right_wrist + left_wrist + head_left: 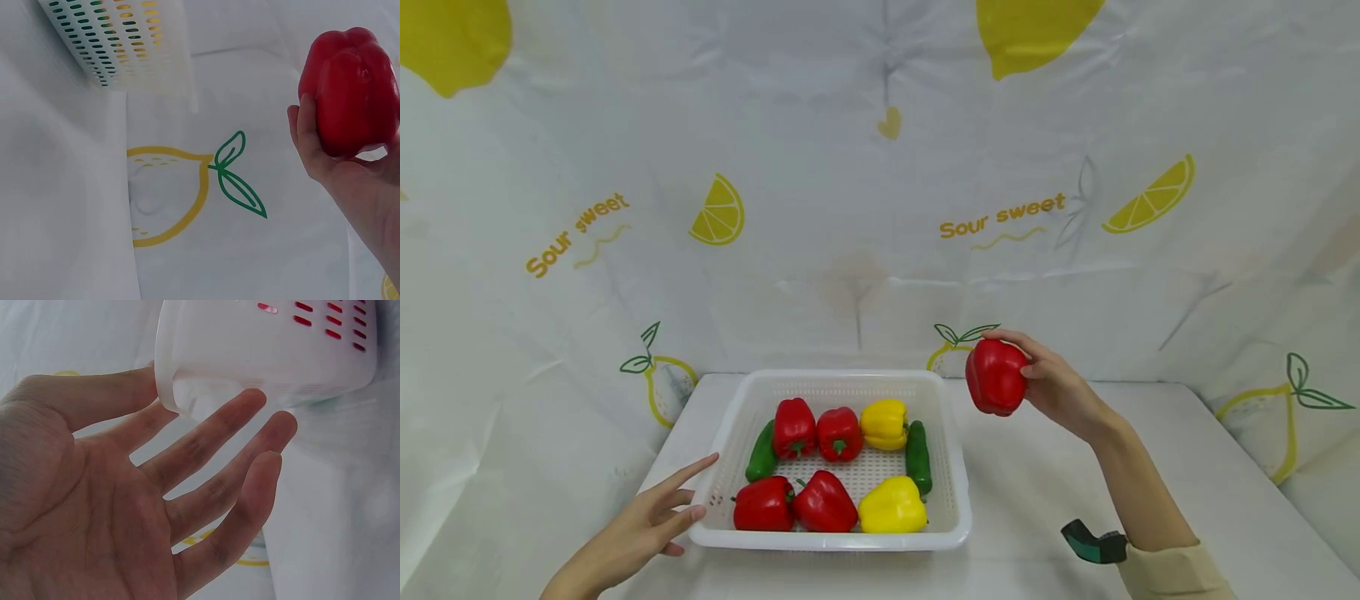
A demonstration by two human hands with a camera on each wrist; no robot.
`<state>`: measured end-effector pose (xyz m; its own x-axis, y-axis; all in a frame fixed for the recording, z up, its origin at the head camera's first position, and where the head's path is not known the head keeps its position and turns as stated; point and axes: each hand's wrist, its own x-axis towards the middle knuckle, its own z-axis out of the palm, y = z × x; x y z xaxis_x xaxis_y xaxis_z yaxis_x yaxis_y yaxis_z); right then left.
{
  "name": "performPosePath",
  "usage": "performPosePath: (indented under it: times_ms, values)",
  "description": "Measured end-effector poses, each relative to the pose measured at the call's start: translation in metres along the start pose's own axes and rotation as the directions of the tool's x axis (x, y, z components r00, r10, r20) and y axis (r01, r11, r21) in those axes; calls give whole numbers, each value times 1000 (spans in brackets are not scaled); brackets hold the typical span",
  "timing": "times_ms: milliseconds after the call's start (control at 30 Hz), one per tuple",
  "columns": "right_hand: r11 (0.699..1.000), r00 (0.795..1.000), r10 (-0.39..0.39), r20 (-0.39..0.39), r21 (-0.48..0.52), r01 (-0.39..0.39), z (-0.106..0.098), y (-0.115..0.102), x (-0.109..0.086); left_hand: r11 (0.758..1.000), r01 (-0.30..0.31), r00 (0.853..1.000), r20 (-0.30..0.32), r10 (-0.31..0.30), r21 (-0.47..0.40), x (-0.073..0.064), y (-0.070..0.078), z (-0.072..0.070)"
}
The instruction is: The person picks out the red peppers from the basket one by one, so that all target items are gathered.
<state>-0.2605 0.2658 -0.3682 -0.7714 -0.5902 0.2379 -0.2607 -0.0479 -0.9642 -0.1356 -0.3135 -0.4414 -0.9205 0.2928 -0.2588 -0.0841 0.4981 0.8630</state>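
In the head view my right hand [1063, 392] holds a red bell pepper [996, 377] in the air, right of a white plastic basket [953, 467]. The right wrist view shows fingers and thumb around that same pepper [353, 94]. My left hand [632, 529] is at the basket's left rim, thumb and index finger touching it. In the left wrist view the other fingers [215, 440] extend loosely beside the basket wall [250, 344]. Inside the basket lie several red bell peppers [826, 502], two yellow ones [892, 506] and two green cucumbers [918, 457].
The basket stands on a white-covered table [1037, 500], with table surface to its right. Behind and at the sides hangs a white cloth [850, 208] printed with lemons and lettering. A dark strap piece [1093, 542] sits at the right wrist.
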Motion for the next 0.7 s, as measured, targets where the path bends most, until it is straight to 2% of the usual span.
performPosePath:
  times_ms: [133, 233, 367, 467, 700]
  values:
    - [999, 1000, 12, 2, -38, -12, -1, 2, -3, 1000, -2, 1000, 3, 2, 0, 0, 0, -1]
    - [987, 998, 35, -52, -156, -43, 0, 2, -6, 1000, -7, 1000, 7, 7, 0, -1, 0, -1]
    - [951, 985, 90, -145, -283, -129, 2, 3, -11, 1000, -7, 1000, 4, 7, -1, -1, 0, -1]
    - [934, 977, 112, -181, -315, -166, -1, 5, -13, 1000, -4, 1000, 0, 4, 2, -1, 1, 0]
    - [921, 970, 142, -196, -334, -202, -20, 15, -19, 1000, -2, 1000, -1, 2, 5, -1, 1, 1]
